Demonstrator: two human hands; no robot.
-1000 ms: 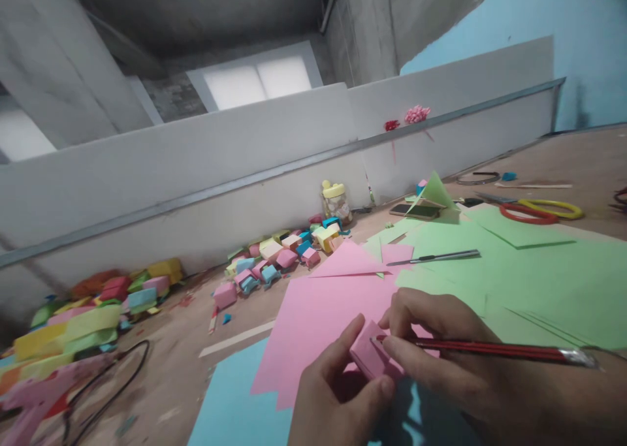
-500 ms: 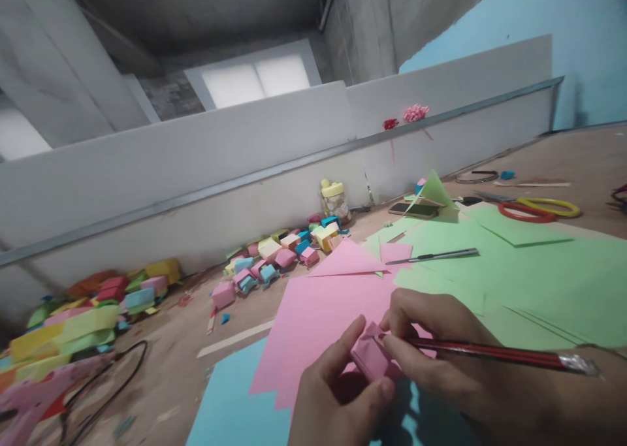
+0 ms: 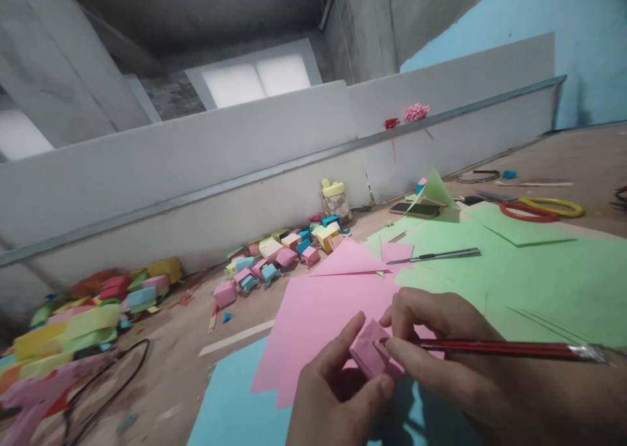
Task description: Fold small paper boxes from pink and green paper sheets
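Note:
Between its thumb and fingers, my left hand (image 3: 336,387) grips a small folded pink paper box (image 3: 368,349). My right hand (image 3: 441,348) pinches a dark red pencil (image 3: 509,348) close to its tip, and the tip meets the top face of the box. The pencil's metal-capped end points right. Pink paper sheets (image 3: 304,322) lie beneath and behind the hands, over a blue sheet (image 3: 230,387). Behind my right hand, a slim craft knife (image 3: 435,256) rests on light green sheets (image 3: 548,276).
Small folded paper boxes (image 3: 287,256) sit along the wall, with a larger colourful paper pile (image 3: 73,328) on the left. Near that pile lies a pink glue gun (image 3: 39,394) with its black cord. A lidded jar (image 3: 336,201), a phone (image 3: 415,209) and scissors (image 3: 543,208) stand or lie farther back.
The pencil has shifted slightly right and now lies more level, with its tip lower on the box face. My left hand keeps the box in nearly the same place.

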